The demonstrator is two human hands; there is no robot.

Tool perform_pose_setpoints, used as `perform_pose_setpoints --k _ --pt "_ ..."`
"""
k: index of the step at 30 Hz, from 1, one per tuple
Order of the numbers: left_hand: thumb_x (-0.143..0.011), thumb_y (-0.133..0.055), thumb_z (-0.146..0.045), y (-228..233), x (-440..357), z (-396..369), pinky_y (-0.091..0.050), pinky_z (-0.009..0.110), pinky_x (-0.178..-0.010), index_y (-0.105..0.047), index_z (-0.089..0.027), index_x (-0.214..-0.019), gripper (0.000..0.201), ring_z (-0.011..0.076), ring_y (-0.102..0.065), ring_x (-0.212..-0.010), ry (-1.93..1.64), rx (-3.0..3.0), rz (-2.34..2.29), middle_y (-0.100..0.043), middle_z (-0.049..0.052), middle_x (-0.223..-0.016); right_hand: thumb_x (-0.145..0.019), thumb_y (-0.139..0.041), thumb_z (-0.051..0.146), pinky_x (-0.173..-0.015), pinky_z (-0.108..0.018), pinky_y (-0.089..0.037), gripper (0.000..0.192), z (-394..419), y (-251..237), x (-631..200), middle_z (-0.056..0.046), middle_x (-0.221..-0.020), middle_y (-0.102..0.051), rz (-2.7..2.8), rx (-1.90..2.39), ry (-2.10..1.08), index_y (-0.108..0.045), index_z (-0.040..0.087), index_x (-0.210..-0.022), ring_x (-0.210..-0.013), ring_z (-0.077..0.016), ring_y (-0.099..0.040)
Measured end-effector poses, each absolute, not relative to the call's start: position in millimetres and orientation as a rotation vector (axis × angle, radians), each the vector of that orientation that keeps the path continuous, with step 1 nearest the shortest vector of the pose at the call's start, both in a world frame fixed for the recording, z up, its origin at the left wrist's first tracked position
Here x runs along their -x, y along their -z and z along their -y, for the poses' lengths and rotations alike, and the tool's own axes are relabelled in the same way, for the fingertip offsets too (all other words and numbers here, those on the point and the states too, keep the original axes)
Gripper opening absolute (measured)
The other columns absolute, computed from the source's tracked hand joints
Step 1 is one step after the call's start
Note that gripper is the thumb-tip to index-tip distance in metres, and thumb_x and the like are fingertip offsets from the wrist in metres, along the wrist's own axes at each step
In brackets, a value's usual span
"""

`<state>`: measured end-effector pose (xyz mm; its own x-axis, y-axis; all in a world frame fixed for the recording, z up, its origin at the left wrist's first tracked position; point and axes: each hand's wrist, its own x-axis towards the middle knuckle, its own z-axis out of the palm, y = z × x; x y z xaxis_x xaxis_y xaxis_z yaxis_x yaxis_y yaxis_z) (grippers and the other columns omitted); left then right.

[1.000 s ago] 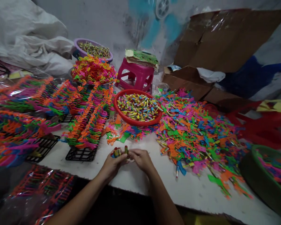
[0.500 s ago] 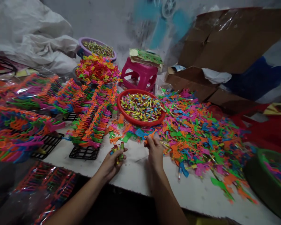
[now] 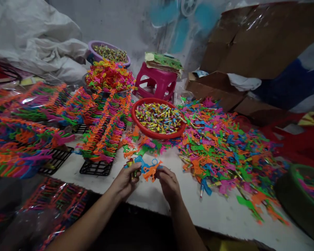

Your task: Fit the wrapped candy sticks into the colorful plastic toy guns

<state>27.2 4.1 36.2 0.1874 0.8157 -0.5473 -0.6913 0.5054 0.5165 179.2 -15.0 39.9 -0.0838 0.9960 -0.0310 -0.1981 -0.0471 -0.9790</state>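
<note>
My left hand is closed around a small bundle of short coloured tubes just above the white table. My right hand pinches an orange plastic toy piece and a blue plastic toy piece beside it; the two hands nearly touch. Straight behind them sits a red bowl full of the same coloured tubes. A broad heap of loose neon plastic pieces spreads to the right of my hands.
Black racks stacked with rows of assembled neon pieces stand at the left. Behind are a pink stool, a purple bowl, cardboard boxes and white sacks. A green tub sits at the right edge.
My right hand reached forward to the loose pieces near the red bowl, then came back toward my left hand carrying orange and blue pieces. My left hand stayed put with the tubes.
</note>
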Motion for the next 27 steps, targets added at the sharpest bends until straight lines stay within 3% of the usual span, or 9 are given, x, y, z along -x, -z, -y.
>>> perform_pose_setpoints --k 3,5,7,9,12,16,20,27 --pt "-0.058 -0.072 -0.016 -38.3 -28.1 -0.2 -0.026 0.008 -0.027 -0.057 -0.012 -0.067 0.018 0.0021 -0.045 -0.036 -0.937 -0.152 -0.823 -0.053 -0.003 -0.051 -0.061 -0.07 0.024 -0.093 -0.036 -0.034 0.041 10.8 -51.7 -189.8 -0.003 -0.122 -0.051 1.356 1.022 -1.258 -0.062 0.027 -0.101 -0.112 -0.0221 -0.045" --pt "-0.059 -0.072 -0.018 -38.1 -32.4 3.7 -0.027 0.009 -0.028 -0.059 -0.011 -0.07 0.018 0.0023 -0.045 -0.037 -0.9 -0.168 -0.757 -0.054 -0.003 -0.053 -0.06 -0.071 0.022 -0.1 -0.039 -0.025 0.031 9.6 -60.2 -191.2 0.0 -0.13 -0.042 1.542 1.021 -1.143 -0.066 0.029 -0.09 -0.123 -0.0231 -0.031" --pt "-0.061 -0.071 -0.021 -36.6 -37.1 7.3 -0.027 0.009 -0.029 -0.061 -0.012 -0.075 0.02 0.0027 -0.046 -0.038 -0.908 -0.221 -0.715 -0.056 -0.002 -0.056 -0.061 -0.07 0.024 -0.101 -0.04 -0.023 0.015 9.7 -65.9 -189.8 0.001 -0.129 -0.044 1.599 0.999 -1.087 -0.068 0.028 -0.076 -0.124 -0.0237 -0.029" --pt "-0.062 -0.071 -0.024 -34.9 -40.2 9.7 -0.025 0.01 -0.029 -0.062 -0.013 -0.079 0.022 0.0031 -0.046 -0.038 -0.938 -0.328 -0.749 -0.057 -0.002 -0.055 -0.063 -0.069 0.027 -0.096 -0.04 -0.03 0.01 9.5 -67.2 -187.7 -0.003 -0.117 -0.055 1.472 1.008 -1.091 -0.067 0.025 -0.073 -0.114 -0.0238 -0.042" --pt "-0.06 -0.072 -0.022 -33.3 -40.4 10.7 -0.029 0.012 -0.034 -0.063 -0.014 -0.084 0.027 0.0051 -0.048 -0.04 -1.036 -0.543 -0.921 -0.057 -0.004 -0.05 -0.069 -0.063 0.033 -0.076 -0.033 -0.044 0.014 7.0 -61.6 -184.7 -0.003 -0.08 -0.064 1.072 1.127 -1.022 -0.062 0.021 -0.077 -0.079 -0.018 -0.058" --pt "-0.055 -0.074 -0.016 -33.2 -35.9 10.1 -0.046 0.016 -0.06 -0.066 -0.016 -0.087 0.033 0.0121 -0.061 -0.068 -1.172 -0.793 -1.094 -0.068 0.002 -0.075 -0.069 -0.062 0.035 -0.049 -0.02 -0.038 0.019 4.7 -51.6 -179.0 0.004 -0.057 -0.05 0.957 1.252 -1.016 -0.053 0.018 -0.07 -0.052 -0.0089 -0.046" --pt "-0.06 -0.07 -0.02 -32.8 -33.7 10.8 -0.046 0.027 -0.08 -0.065 -0.016 -0.093 0.034 0.0188 -0.061 -0.088 -1.121 -0.99 -1.08 -0.068 0.006 -0.096 -0.074 -0.056 0.038 -0.042 -0.018 -0.031 0.021 8.3 -46.4 -172.0 0.007 -0.053 -0.039 1.089 1.25 -1.123 -0.048 0.018 -0.072 -0.046 -0.0067 -0.038" --pt "-0.063 -0.066 -0.023 -30.9 -36.3 14.4 -0.047 0.03 -0.082 -0.063 -0.015 -0.096 0.034 0.0198 -0.061 -0.089 -1.079 -1.098 -1.1 -0.067 0.008 -0.098 -0.08 -0.05 0.035 -0.049 -0.019 -0.034 0.017 11.4 -37.7 -169.7 0.006 -0.059 -0.04 1.194 1.316 -0.95 -0.046 0.019 -0.076 -0.052 -0.0077 -0.039"
